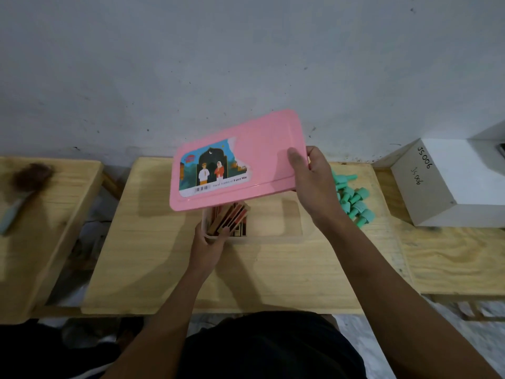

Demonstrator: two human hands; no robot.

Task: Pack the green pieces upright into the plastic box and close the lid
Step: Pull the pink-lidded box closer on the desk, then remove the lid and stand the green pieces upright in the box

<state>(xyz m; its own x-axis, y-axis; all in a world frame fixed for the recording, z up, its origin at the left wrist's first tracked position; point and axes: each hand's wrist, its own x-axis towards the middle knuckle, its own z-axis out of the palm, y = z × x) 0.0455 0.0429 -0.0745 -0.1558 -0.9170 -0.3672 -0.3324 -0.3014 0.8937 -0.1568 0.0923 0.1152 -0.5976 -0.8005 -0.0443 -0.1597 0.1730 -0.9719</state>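
Observation:
My right hand grips the right edge of the pink lid and holds it tilted in the air above the clear plastic box. My left hand grasps the box's front left corner. Several red and tan wooden sticks stand slanted in the left end of the box; the rest of its inside looks bare. A pile of green pieces lies on the wooden table to the right of the box, partly hidden behind my right wrist.
The box stands on a light wooden table against a grey wall. A white box marked JS006 sits at the right. On a second wooden surface to the left lies a brush.

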